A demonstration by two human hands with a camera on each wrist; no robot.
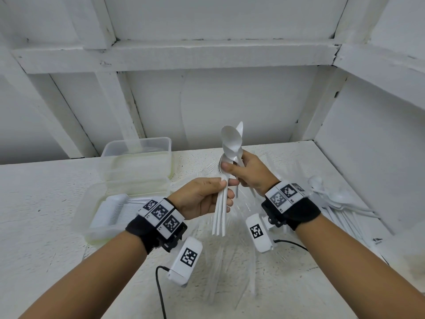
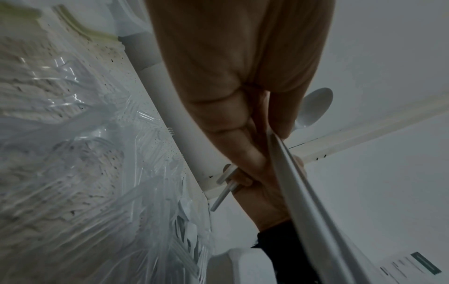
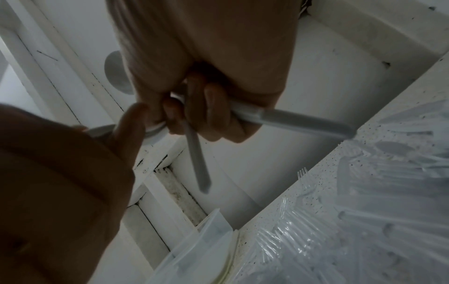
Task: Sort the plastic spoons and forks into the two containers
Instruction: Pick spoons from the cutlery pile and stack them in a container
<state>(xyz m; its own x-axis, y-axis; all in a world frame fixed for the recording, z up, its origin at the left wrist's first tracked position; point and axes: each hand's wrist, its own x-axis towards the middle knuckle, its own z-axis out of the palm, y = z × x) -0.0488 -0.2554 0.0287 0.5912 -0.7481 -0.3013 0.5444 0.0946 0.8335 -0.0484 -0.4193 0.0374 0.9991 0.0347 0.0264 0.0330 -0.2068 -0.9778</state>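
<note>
Both hands meet over the middle of the table around a bundle of white plastic spoons, bowls up, handles hanging down. My left hand pinches the handles from the left. My right hand grips spoons just under the bowls. In the right wrist view its fingers curl round handles. The left wrist view shows a handle crossing my palm and one bowl. A clear near container holds a stacked row of white cutlery that looks like forks; a second clear container stands behind it.
Crinkled clear wrap with clear plastic forks lies on the table under my hands. A loose pile of white spoons lies at the right by the side wall. A white shelf beam runs overhead.
</note>
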